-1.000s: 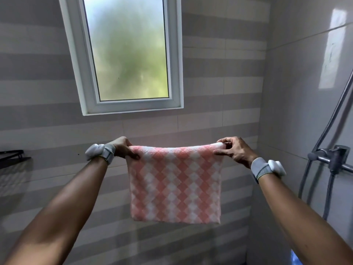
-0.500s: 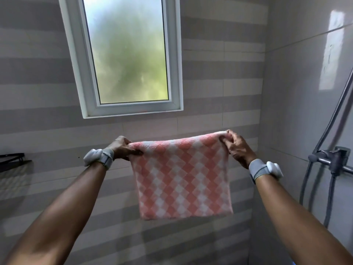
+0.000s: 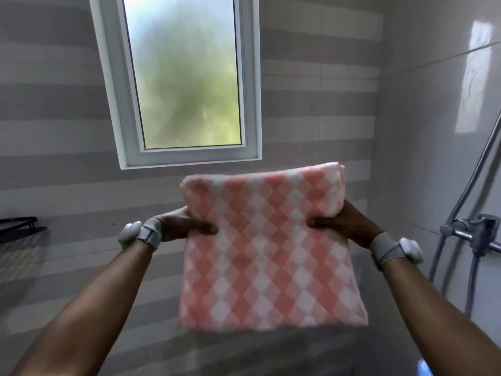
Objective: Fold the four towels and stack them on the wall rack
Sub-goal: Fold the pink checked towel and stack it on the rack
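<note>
Striped tiled wall (image 3: 311, 109), frosted window (image 3: 184, 74) — left hand (image 3: 181, 226), right hand (image 3: 344, 223) both gripping pink checked towel (image 3: 265, 261) at its sides

Towel (image 3: 271, 253) below window (image 3: 184, 77); apparent rack (image 3: 19, 226) far left; shower (image 3: 477, 234) right.

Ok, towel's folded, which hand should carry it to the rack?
Left, probably. The black wall rack sits at the frame's far left, on the same side as the left hand. The right hand grips the pink checked towel at its opposite edge, nearer the shower pipe, and would have to reach across.
</note>
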`<state>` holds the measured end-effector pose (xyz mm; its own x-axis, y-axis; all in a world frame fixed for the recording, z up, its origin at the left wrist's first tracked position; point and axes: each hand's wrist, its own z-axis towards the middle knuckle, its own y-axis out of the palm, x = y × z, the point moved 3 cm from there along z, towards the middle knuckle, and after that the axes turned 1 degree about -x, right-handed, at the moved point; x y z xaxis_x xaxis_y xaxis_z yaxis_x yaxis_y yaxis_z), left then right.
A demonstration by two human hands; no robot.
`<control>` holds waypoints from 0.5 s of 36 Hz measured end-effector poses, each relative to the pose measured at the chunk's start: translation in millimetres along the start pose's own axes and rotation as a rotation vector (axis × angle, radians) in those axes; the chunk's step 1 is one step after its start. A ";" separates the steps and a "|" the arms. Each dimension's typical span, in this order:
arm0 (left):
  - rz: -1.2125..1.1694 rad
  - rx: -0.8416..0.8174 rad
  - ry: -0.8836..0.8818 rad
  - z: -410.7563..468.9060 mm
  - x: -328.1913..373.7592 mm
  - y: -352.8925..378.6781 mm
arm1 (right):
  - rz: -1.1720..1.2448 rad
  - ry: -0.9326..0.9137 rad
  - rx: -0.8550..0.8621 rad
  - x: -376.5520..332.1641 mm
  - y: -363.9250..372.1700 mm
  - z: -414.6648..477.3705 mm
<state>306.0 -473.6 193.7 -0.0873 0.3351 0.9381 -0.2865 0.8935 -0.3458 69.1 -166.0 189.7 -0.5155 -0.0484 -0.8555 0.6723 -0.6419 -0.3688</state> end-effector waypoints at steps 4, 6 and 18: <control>-0.112 0.175 0.126 5.4 -2.5 -1.4 | 0.078 -0.086 0.136 -15.5 -8.9 -6.3; -0.297 0.172 0.183 4.9 1.2 0.7 | 0.169 -0.102 0.141 -18.2 -11.5 -10.9; -0.226 0.091 0.070 -0.1 -2.4 15.7 | 0.182 -0.063 0.079 -13.4 -3.8 -24.9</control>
<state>301.8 -460.4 186.0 0.0541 0.1525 0.9868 -0.3759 0.9187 -0.1213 86.7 -143.9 193.5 -0.4235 -0.2149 -0.8800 0.7147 -0.6763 -0.1788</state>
